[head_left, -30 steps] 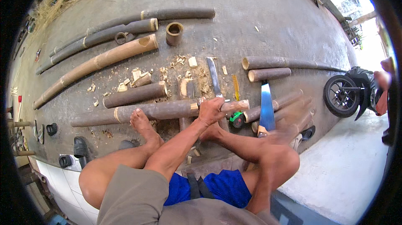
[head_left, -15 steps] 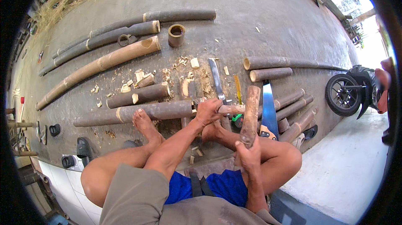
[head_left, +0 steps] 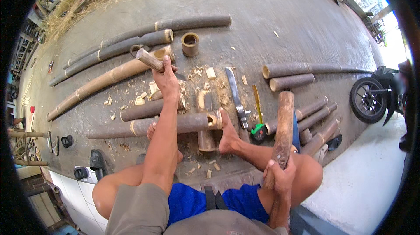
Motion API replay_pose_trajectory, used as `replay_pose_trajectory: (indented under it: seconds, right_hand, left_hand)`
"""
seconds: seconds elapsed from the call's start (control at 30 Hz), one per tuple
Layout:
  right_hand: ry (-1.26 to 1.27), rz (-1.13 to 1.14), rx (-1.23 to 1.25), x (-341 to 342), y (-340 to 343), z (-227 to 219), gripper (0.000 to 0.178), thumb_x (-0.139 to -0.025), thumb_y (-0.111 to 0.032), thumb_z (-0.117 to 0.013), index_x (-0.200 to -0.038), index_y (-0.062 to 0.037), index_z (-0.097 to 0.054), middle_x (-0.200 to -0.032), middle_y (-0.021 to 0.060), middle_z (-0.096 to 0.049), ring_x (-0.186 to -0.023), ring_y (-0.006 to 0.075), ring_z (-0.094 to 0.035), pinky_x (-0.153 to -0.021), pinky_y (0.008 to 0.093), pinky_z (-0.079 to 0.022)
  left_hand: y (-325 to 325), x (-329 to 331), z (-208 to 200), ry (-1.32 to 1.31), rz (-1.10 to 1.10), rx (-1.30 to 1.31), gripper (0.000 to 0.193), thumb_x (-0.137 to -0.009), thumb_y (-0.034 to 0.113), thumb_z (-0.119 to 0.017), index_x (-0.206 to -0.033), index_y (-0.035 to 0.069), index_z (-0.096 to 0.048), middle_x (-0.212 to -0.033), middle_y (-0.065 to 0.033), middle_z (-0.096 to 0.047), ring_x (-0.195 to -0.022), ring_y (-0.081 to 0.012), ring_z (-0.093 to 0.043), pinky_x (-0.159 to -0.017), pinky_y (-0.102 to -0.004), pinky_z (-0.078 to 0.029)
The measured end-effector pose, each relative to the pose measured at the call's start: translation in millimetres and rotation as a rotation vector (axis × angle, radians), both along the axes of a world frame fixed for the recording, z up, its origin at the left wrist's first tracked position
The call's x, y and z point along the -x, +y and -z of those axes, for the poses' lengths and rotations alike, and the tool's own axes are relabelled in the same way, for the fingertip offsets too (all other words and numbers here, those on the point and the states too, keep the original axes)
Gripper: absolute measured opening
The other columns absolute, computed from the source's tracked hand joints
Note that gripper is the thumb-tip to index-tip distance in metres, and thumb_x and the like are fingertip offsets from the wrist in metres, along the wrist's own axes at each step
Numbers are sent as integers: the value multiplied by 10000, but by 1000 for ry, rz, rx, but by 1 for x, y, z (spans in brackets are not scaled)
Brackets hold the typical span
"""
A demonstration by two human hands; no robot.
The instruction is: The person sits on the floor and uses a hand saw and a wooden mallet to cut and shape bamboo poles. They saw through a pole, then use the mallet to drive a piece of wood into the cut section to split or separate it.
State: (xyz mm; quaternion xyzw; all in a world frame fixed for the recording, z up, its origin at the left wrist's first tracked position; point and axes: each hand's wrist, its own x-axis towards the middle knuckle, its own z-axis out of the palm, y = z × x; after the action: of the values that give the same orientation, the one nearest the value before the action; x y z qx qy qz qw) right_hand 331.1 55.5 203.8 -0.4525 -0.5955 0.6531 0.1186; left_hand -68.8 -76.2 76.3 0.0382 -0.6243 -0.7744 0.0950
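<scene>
My left hand point(head_left: 166, 80), raised above the wood chips, is closed around the thick wooden handle of a chisel point(head_left: 150, 59). Its short dark blade shows past my fingers. Over my right knee, my right hand point(head_left: 280, 176) grips a round wooden club point(head_left: 284, 123), which points up and away from me. A dark bamboo pole point(head_left: 175, 123) lies crosswise before me, with a pale cut opening near its right end. My feet are beside it, and the right foot touches or nearly touches that end. A short block point(head_left: 206, 141) sits under the pole.
Past the pole lie a machete point(head_left: 234, 90), a green tape measure point(head_left: 258, 132) and scattered chips. Longer bamboo poles point(head_left: 118, 71) and a bamboo ring point(head_left: 190, 45) are farther off. A handsaw point(head_left: 295, 136) and cut bamboo point(head_left: 321, 141) lie right, near a motorbike wheel point(head_left: 367, 99).
My left hand has lifted the chisel from the pole's right end and swung it up and left. The opening there now shows. My right hand still holds the club, while my right foot has shifted.
</scene>
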Motion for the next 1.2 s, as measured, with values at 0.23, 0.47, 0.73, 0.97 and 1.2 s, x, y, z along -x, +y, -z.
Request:
replay_pose_trajectory:
  seconds: [0.23,0.47,0.73,0.97,1.2]
  right_hand:
    - [-8,-10,160,38,-14,-7,455,-829,-109,-738,-1208,14,-520,-794,72,-603,-593,188,-631,-535,327,-529]
    - [-21,71,153,70,-24,-10,536,-798,-136,-776,-1230,26,-504,-771,77,-611,-581,197,-628,-533,329,-537]
    - [86,98,51,61,-42,5,552,-806,-261,-812,-1165,27,-509,-750,96,-618,-587,207,-640,-521,336,-537]
    - [162,-75,-121,56,-47,17,542,-837,-311,-780,-1196,25,-553,-765,74,-619,-626,177,-618,-589,301,-516]
    - [15,-197,-55,47,-64,23,504,-860,-284,-713,-1224,21,-545,-792,64,-611,-625,155,-604,-575,303,-503]
  left_hand:
    - [54,111,24,-28,-26,-356,321,-1008,306,-682,-1095,54,-503,-814,-30,-583,-687,-158,-610,-680,-323,-533]
    - [94,174,73,-124,16,-232,388,-993,308,-702,-1164,28,-495,-875,-39,-589,-721,-146,-596,-669,-308,-515]
    - [74,154,65,-39,-20,-366,301,-943,207,-703,-1121,65,-506,-886,-22,-599,-730,-156,-613,-698,-335,-520]
    - [-11,5,17,-56,52,-470,227,-937,162,-691,-848,110,-490,-624,-1,-471,-579,-135,-480,-578,-329,-463]
    - [-59,-123,42,-354,4,-582,228,-945,85,-636,-771,84,-488,-605,-5,-465,-541,-122,-472,-533,-321,-448]
